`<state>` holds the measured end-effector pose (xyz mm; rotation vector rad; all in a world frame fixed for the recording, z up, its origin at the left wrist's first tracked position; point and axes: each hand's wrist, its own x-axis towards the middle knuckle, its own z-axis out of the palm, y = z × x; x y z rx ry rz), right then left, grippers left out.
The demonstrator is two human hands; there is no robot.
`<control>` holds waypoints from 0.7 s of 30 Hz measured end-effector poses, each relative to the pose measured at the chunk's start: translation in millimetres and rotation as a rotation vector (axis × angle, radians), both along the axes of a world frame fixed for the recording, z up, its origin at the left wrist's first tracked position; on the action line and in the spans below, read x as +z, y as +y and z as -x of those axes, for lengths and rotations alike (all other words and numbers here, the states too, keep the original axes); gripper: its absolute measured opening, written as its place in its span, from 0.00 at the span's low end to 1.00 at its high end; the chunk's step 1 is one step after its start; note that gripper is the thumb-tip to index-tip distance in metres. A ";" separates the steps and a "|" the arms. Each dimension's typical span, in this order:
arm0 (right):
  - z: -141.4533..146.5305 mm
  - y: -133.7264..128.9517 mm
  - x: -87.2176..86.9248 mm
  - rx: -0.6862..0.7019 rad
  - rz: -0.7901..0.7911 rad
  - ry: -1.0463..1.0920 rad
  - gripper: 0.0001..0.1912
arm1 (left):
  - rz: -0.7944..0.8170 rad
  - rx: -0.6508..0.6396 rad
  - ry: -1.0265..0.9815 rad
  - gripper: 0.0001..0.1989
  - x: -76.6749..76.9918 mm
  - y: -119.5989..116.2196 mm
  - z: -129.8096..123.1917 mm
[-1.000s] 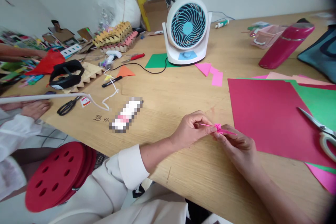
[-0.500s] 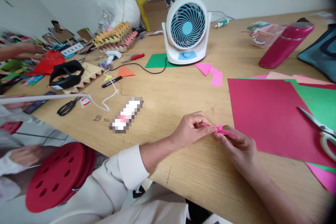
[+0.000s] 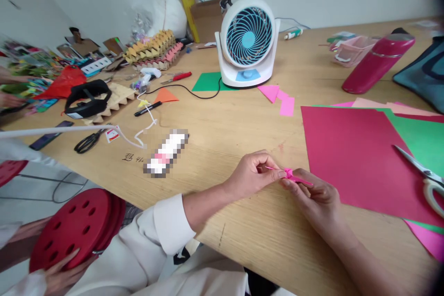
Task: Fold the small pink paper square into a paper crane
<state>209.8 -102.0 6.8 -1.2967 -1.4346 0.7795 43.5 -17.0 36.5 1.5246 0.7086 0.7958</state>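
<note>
Between my two hands is a small piece of folded pink paper [image 3: 288, 173], with a compact knot-like middle and thin ends sticking out to both sides. My left hand [image 3: 255, 171] pinches its left part between thumb and fingers. On the other side, my right hand [image 3: 314, 192] grips the right part, thumb below the folded middle. Both hands are just above the wooden table [image 3: 243, 222]. Right of them lies a large dark red paper sheet [image 3: 354, 157]. The exact folds under my fingertips are hidden.
Scissors [image 3: 421, 166] lie on the paper stack at right. A pink bottle [image 3: 378, 62] stands behind it, and a white fan [image 3: 248, 41] at the back. A blurred-out phone-shaped item [image 3: 166, 153] lies left. Another person's hand [image 3: 64, 270] touches a red stool [image 3: 76, 226].
My hands stay almost in place, still pinching the pink paper, which has turned slightly. At lower left, another person's hand has come onto the red stool.
</note>
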 end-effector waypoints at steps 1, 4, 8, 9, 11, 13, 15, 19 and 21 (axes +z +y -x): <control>0.0 -0.2 0.2 0.005 -0.004 0.004 0.13 | 0.023 -0.015 0.010 0.20 -0.6 0.4 0.0; 0.2 -0.4 1.5 0.006 -0.004 0.005 0.12 | 0.057 -0.055 0.040 0.20 -1.8 2.1 0.8; 0.3 0.5 3.0 -0.003 -0.002 -0.018 0.08 | -0.144 -0.072 0.064 0.16 2.5 4.2 3.3; 0.3 0.8 3.1 -0.004 -0.004 -0.021 0.07 | -0.209 -0.080 0.064 0.15 3.8 4.7 4.0; 0.2 1.2 3.0 0.002 -0.001 -0.018 0.05 | -0.295 -0.093 0.050 0.14 5.1 5.6 5.0; -0.1 1.1 2.7 0.010 0.005 -0.006 0.04 | -0.299 -0.097 0.024 0.14 3.8 6.9 5.5; -0.8 0.8 2.5 0.010 0.014 0.005 0.05 | -0.234 -0.098 0.004 0.16 0.7 8.9 6.0; -4.7 -0.4 2.4 0.000 0.047 0.012 0.08 | -0.064 -0.134 0.032 0.18 -3.4 15.2 7.7; -7.5 -1.0 1.8 -0.009 0.067 0.009 0.08 | -0.026 -0.153 0.067 0.19 -2.6 18.2 9.0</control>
